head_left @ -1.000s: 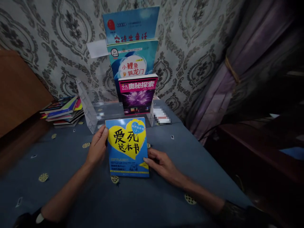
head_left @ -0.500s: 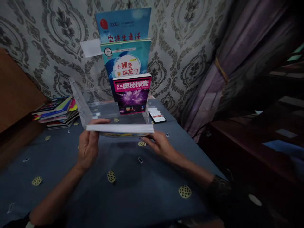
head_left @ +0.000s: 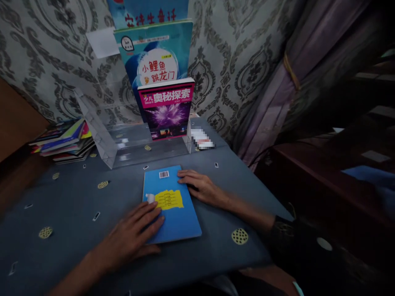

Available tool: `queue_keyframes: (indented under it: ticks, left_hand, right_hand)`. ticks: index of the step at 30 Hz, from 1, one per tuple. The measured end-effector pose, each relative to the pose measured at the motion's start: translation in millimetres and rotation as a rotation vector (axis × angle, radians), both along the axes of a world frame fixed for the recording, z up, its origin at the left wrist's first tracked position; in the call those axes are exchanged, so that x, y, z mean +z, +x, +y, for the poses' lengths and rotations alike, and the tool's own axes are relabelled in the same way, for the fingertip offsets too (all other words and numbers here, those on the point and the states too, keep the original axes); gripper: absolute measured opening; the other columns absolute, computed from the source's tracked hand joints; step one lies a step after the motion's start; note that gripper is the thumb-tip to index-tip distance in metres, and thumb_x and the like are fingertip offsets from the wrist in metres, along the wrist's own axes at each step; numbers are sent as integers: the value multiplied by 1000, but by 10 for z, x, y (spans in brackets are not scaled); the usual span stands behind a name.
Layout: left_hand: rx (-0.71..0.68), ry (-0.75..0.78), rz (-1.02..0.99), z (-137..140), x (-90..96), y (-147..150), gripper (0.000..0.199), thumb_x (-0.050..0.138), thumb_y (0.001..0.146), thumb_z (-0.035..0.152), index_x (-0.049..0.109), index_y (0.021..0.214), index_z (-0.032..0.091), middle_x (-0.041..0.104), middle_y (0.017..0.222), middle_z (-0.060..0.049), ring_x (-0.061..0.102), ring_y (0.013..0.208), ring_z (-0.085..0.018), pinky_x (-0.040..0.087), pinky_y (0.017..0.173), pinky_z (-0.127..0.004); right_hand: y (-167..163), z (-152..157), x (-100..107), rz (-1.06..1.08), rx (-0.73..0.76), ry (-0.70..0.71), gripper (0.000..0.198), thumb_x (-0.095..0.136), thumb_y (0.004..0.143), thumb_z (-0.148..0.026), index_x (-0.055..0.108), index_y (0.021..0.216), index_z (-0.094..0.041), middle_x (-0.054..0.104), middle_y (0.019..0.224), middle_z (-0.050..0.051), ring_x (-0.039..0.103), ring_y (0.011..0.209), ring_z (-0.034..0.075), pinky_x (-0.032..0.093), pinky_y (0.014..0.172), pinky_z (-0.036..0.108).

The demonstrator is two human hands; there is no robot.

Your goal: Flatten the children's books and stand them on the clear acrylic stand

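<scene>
A blue book (head_left: 175,224) with a barcode and a yellow text patch facing up lies on the dark cloth-covered table, tilted a little from straight. My left hand (head_left: 134,230) rests on its lower left side, fingers stretched out over the cover. At the upper right edge of the same book, my right hand (head_left: 200,187) lays its extended fingers on the cover. Behind it stands a clear plastic rack (head_left: 105,142) with books leaning in tiers: a magenta and purple book (head_left: 168,115) in front, then a teal book (head_left: 157,49), then a blue book (head_left: 148,10) cut off at the top.
To the left of the rack sits a stack of books (head_left: 66,142). A phone (head_left: 202,139), partly pixelated, lies at the rack's right. The tablecloth (head_left: 70,205) ends on the right near a purple curtain (head_left: 268,111). Patterned wallpaper (head_left: 234,37) rises behind.
The book was held up edge-on between both hands; now it lies flat on the table, blue barcode cover up. My hands have come down onto it, and the view has tilted lower.
</scene>
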State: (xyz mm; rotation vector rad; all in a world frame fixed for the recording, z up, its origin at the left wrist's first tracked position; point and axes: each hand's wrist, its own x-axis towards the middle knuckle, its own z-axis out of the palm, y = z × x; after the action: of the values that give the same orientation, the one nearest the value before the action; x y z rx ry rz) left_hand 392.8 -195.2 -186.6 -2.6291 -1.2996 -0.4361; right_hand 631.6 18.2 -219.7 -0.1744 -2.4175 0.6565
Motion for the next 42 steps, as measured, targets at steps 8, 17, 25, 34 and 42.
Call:
queue_keyframes:
  ticks: [8, 17, 25, 34, 42]
  left_hand:
    - [76, -146, -19, -4, -3, -69, 62, 55, 97, 48, 41, 151, 20, 57, 145, -12, 52, 136, -27, 49, 109, -46]
    - [445, -265, -323, 568, 48, -460, 49, 41, 101, 53, 60, 133, 21, 58, 144, -10, 56, 132, -27, 47, 110, -47]
    - [380, -196, -279, 858, 19, -360, 47, 39, 102, 51, 63, 129, 21, 63, 137, -11, 59, 127, -29, 46, 109, -49]
    - [277, -125, -213, 1124, -72, -144, 46, 34, 105, 46, 61, 131, 21, 63, 135, -11, 59, 125, -26, 46, 110, -49]
    - [202, -154, -181, 1289, -33, -17, 45, 32, 106, 40, 61, 132, 20, 64, 135, -11, 57, 127, -25, 44, 109, -48]
  right_hand:
    - [64, -23, 23, -116, -99, 47, 36, 50, 95, -11, 64, 126, -21, 57, 144, 13, 45, 141, 27, 48, 109, 53]
    - [80, -84, 26, -122, -119, -18, 36, 47, 94, -11, 66, 124, -18, 58, 141, 16, 58, 129, 25, 54, 103, 48]
    - [60, -117, 58, -90, -143, 4, 32, 47, 94, -12, 67, 119, -16, 63, 135, 16, 61, 125, 25, 54, 102, 47]
    - [48, -159, 87, -108, -169, 21, 29, 51, 93, -12, 68, 116, -16, 64, 132, 15, 63, 117, 25, 55, 99, 46]
    - [25, -332, 213, -131, -180, 57, 25, 53, 90, -11, 70, 108, -15, 70, 111, 12, 64, 98, 23, 54, 90, 41]
